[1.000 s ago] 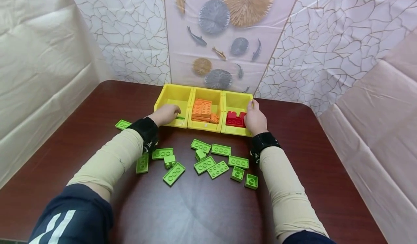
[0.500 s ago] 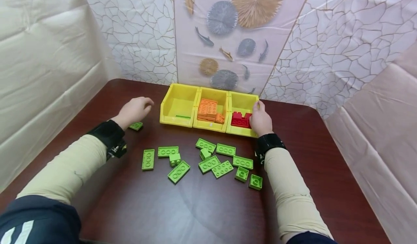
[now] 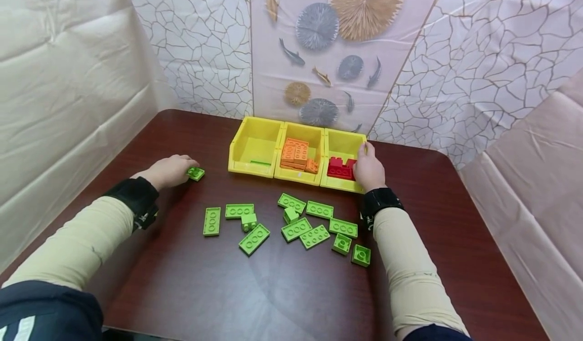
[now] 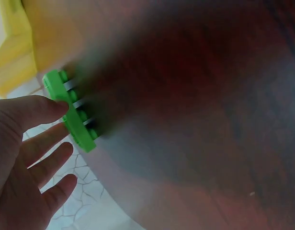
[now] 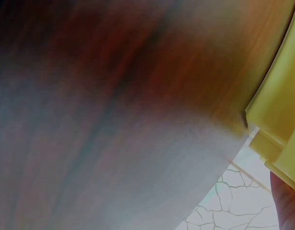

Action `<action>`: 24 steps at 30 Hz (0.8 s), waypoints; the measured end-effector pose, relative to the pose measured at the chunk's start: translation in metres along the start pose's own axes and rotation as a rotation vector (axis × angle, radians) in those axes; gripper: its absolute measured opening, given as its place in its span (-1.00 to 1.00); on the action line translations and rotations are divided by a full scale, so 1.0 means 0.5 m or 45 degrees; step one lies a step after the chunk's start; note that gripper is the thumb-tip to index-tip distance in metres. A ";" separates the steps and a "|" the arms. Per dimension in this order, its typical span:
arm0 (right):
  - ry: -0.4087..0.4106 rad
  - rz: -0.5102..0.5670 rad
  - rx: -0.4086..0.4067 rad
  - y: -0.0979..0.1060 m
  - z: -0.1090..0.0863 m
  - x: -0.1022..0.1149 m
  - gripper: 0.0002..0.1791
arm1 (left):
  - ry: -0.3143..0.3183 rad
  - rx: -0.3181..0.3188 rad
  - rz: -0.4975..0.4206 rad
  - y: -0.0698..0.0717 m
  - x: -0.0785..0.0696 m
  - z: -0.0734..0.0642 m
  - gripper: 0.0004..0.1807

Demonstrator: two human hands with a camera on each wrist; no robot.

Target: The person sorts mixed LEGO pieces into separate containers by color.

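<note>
At the left of the table my left hand [image 3: 169, 172] pinches a green building brick [image 3: 196, 173] by one end. The left wrist view shows the thumb on that brick [image 4: 71, 112] and the index finger behind it, the other fingers spread. My right hand [image 3: 370, 170] grips the right side wall of the right yellow bin [image 3: 344, 137]. In the right wrist view only part of a finger [image 5: 283, 201] shows below the yellow wall [image 5: 279, 103]. Red bricks [image 3: 339, 169] lie in this bin, next to the hand.
The middle yellow bin [image 3: 317, 131] holds orange bricks [image 3: 296, 152]; the left one [image 3: 256, 141] has a thin green piece [image 3: 260, 163] at its front. Several green bricks [image 3: 254, 239] lie spread over the table before the bins. A patterned wall covering [image 3: 218, 42] stands behind.
My left hand has come out of the left bin, moved left and down to the lone green brick, and taken hold of it. The right hand stays on the right bin; the head view has shifted slightly.
</note>
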State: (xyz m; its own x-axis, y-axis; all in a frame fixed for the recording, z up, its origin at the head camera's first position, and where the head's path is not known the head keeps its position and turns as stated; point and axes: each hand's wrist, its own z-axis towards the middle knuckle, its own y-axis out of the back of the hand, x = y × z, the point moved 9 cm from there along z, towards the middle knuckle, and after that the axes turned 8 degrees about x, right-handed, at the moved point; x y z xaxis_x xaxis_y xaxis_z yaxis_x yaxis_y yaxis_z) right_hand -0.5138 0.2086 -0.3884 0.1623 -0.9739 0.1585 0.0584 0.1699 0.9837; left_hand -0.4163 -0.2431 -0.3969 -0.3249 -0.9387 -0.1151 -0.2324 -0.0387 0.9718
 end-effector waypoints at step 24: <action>0.011 -0.018 0.002 0.001 0.000 0.000 -0.34 | -0.557 -0.410 0.195 0.074 -0.197 -0.002 -0.60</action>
State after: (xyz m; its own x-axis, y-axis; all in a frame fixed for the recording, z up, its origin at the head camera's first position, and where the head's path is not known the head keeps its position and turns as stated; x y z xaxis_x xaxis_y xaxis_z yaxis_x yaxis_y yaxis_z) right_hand -0.5138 0.2087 -0.3880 0.1703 -0.9749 0.1435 0.0592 0.1555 0.9861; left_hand -0.3919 -0.1522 -0.3494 -0.6985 -0.7152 0.0242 0.1166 -0.0804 0.9899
